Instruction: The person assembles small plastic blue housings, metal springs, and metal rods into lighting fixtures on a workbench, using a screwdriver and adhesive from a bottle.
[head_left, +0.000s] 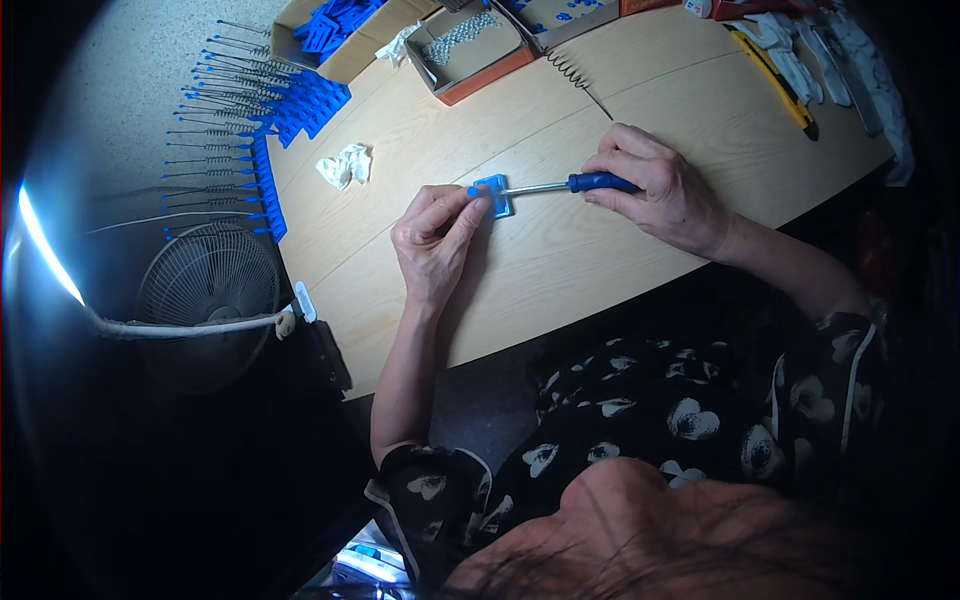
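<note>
My left hand (435, 232) pinches a small blue plastic part (494, 194) against the light wooden table (560, 260). My right hand (660, 185) grips a screwdriver (570, 184) by its blue handle. The metal shaft points left, and its tip meets the blue part. Both hands rest near the middle of the table.
Cardboard boxes hold blue plastic parts (335, 25) and metal springs (460, 38) at the far edge. Rows of finished blue parts with springs (235, 130) hang off the table's left end. A crumpled white cloth (345, 165), a loose spring (575, 75), a yellow utility knife (775, 80) and a floor fan (210, 290) are nearby.
</note>
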